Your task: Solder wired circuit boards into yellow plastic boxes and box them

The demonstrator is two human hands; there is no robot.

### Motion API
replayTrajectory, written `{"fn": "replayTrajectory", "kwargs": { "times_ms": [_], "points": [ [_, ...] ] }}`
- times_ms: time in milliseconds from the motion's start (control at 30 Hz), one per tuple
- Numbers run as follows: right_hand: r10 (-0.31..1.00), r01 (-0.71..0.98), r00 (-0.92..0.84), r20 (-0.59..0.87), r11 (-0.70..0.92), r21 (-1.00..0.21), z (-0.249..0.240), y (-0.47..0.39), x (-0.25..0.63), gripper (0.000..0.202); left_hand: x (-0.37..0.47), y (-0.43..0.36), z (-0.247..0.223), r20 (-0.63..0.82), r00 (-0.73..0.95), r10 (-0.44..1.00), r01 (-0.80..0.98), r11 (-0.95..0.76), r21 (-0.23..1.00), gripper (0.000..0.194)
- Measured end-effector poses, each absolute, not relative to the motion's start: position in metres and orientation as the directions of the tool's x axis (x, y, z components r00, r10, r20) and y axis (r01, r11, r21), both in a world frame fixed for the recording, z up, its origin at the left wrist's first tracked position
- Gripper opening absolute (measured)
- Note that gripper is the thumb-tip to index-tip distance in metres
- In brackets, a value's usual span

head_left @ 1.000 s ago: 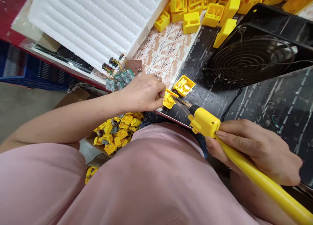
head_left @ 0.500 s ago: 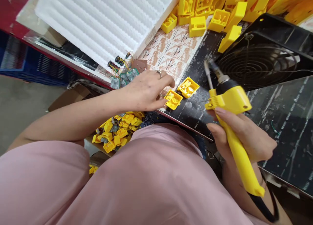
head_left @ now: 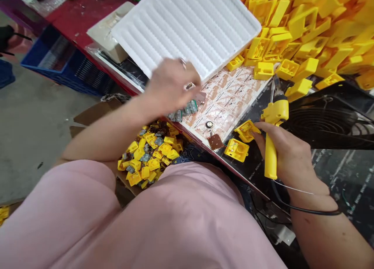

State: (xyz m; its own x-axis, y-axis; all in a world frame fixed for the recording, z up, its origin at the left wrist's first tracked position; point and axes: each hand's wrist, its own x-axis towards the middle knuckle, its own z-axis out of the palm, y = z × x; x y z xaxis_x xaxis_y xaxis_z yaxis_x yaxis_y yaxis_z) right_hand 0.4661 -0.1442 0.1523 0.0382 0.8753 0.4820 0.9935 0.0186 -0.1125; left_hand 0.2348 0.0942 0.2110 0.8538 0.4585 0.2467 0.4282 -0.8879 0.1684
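Observation:
My right hand [head_left: 288, 156] is wrapped around the handle of a yellow soldering gun [head_left: 271, 144], its metal tip pointing away from me. The thumb and forefinger touch an open yellow plastic housing [head_left: 244, 130]. A second open housing [head_left: 237, 150] lies just nearer to me. To its left are a small brown circuit board [head_left: 215, 141] and a small round black part [head_left: 209, 124]. My left hand [head_left: 175, 84], smeared by motion, is over the near edge of the white foam tray [head_left: 187, 31], above several green-and-grey modules [head_left: 189, 107]. Whether it holds anything does not show.
Yellow housings are heaped [head_left: 309, 31] at the back right, beside a black fan [head_left: 327, 121]. A box of yellow parts [head_left: 152, 156] stands below the bench edge. A blue crate [head_left: 64, 66] is on the floor at left.
My left hand has moved from beside the housings to the modules and tray, uncovering the brown board and round part. My right hand has brought the soldering gun close against the farther housing.

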Motion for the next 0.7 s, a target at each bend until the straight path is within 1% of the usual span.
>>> {"fn": "replayTrajectory", "kwargs": {
  "times_ms": [33,67,133,233,267,300,333,400,467,500,567,700],
  "points": [
    [0.886,0.989,0.053,0.461,0.017,-0.146,0.150,-0.143,0.465,0.019,0.228,0.111,0.221,0.196,0.824,0.532,0.523,-0.847,0.100,0.033],
    [0.895,0.984,0.057,0.443,0.023,-0.174,0.147,-0.143,0.464,0.020,0.221,0.123,0.228,0.158,0.791,0.591,0.588,-0.806,0.073,0.033],
    [0.903,0.978,0.046,0.427,0.047,-0.205,0.144,-0.141,0.461,0.021,0.211,0.133,0.229,0.099,0.754,0.649,0.645,-0.761,0.068,0.035],
    [0.886,0.977,0.047,0.461,0.055,-0.206,0.147,-0.139,0.458,0.023,0.202,0.127,0.207,0.117,0.760,0.640,0.636,-0.768,0.069,0.046],
    [0.873,0.979,0.056,0.484,0.046,-0.197,0.149,-0.138,0.457,0.024,0.201,0.123,0.197,0.140,0.767,0.627,0.624,-0.779,0.067,0.046],
    [0.862,0.982,0.055,0.505,0.045,-0.182,0.152,-0.137,0.457,0.025,0.199,0.121,0.189,0.156,0.774,0.614,0.608,-0.789,0.092,0.044],
    [0.858,0.985,0.046,0.512,0.047,-0.167,0.153,-0.137,0.457,0.027,0.198,0.120,0.182,0.168,0.772,0.613,0.592,-0.790,0.159,0.041],
    [0.863,0.986,0.030,0.505,0.057,-0.156,0.155,-0.136,0.457,0.028,0.195,0.123,0.174,0.201,0.731,0.652,0.548,-0.737,0.396,0.037],
    [0.875,0.983,0.029,0.483,0.063,-0.174,0.153,-0.135,0.456,0.027,0.195,0.130,0.175,0.222,0.669,0.710,0.454,-0.625,0.635,0.044],
    [0.878,0.980,0.039,0.478,0.059,-0.188,0.151,-0.135,0.455,0.027,0.195,0.134,0.177,0.211,0.650,0.730,0.404,-0.568,0.717,0.049],
    [0.883,0.978,0.049,0.467,0.053,-0.204,0.149,-0.134,0.452,0.027,0.201,0.140,0.186,0.195,0.627,0.754,0.321,-0.478,0.818,0.052],
    [0.889,0.974,0.052,0.455,0.055,-0.218,0.148,-0.133,0.448,0.024,0.226,0.145,0.211,0.213,0.573,0.791,0.174,-0.371,0.912,0.034]
  ]
}}
